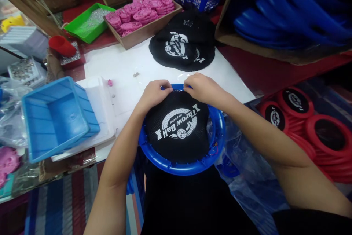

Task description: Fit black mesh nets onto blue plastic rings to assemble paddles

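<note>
Both bare arms reach in from the lower edge, hands near centre frame, slightly apart. Left forearm (118, 143) slants up from lower left; left hand (156, 95) back uppermost, fingers curled, thumb and forefinger in a pinch. Right forearm (253, 132) from lower right, elbow bent; right hand (202, 87) knuckles up, fingertips likewise pinched, pointing inward.

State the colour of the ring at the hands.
The ring is blue, clearest in the head view.
</note>
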A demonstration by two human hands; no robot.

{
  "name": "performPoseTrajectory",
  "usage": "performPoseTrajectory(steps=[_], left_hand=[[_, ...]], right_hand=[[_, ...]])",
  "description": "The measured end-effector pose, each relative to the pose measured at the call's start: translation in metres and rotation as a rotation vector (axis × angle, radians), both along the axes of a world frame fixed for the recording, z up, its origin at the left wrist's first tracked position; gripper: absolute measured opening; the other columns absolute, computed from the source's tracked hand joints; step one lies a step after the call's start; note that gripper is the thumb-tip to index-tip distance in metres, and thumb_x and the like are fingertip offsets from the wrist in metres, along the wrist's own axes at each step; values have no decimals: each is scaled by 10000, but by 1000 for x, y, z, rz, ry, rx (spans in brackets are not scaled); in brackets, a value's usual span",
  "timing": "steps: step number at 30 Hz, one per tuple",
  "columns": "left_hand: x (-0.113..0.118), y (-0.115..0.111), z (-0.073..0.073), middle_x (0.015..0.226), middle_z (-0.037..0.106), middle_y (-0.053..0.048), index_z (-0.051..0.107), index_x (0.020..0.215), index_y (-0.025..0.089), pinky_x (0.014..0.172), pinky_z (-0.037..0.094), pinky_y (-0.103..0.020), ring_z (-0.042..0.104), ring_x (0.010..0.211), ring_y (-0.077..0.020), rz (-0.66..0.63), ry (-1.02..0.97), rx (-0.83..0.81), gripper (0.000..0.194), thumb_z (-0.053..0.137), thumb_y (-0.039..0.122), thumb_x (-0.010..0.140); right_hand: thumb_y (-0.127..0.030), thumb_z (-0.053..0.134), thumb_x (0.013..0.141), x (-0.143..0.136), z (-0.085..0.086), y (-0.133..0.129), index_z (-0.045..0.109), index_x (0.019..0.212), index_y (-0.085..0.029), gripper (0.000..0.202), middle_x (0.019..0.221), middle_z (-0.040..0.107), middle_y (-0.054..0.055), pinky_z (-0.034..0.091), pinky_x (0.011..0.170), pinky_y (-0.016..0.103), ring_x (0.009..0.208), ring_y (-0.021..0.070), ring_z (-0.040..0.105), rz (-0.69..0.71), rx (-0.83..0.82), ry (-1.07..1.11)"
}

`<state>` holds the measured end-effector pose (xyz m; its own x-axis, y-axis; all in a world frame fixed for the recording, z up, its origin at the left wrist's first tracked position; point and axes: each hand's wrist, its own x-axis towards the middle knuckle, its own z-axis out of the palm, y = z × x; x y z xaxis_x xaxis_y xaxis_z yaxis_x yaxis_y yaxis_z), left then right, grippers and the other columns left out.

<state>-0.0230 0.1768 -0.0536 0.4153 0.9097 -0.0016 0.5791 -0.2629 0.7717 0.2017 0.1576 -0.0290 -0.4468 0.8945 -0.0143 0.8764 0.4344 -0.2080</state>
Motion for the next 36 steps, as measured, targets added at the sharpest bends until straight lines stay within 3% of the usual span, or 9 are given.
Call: performPoseTrajectory(steps=[5,13,18,29,36], left_hand=[[3,-3,0,966,813,-30,772,858,228,897,489,-368,701,928,-218,18,-3,-3,107,681,253,908],[3,-7,2,980,775,-53,746,879,210,884,509,-362,680,938,-216,-27,31,86,101,652,221,914],[6,-7,1,954,761,-52,726,846,207,887,521,-361,673,914,-209,-32,27,123,95,657,207,912],[5,0,-2,959,785,-39,737,860,189,918,519,-357,674,900,-197,-8,-36,16,109,647,226,911],[8,-1,-4,932,787,-46,736,831,194,876,518,-359,675,878,-204,23,21,49,118,637,231,885]], right_hand=[[-105,572,940,4,-8,12,768,956,-204,220,1036,766,76,522,891,392,983,262,696,-5,-65,365],[-336,648,950,-1,-23,20,740,882,-225,159,1078,680,92,521,1002,448,1057,279,660,130,-180,598],[-309,663,931,3,-23,20,697,836,-236,124,1080,685,86,525,989,462,1042,279,658,150,-173,604],[-289,553,986,-2,-30,18,583,868,-247,129,1014,681,91,506,960,437,993,270,644,167,-124,629],[-220,609,934,-10,-32,12,601,804,-245,132,992,687,83,525,947,433,986,275,651,55,-50,580]])
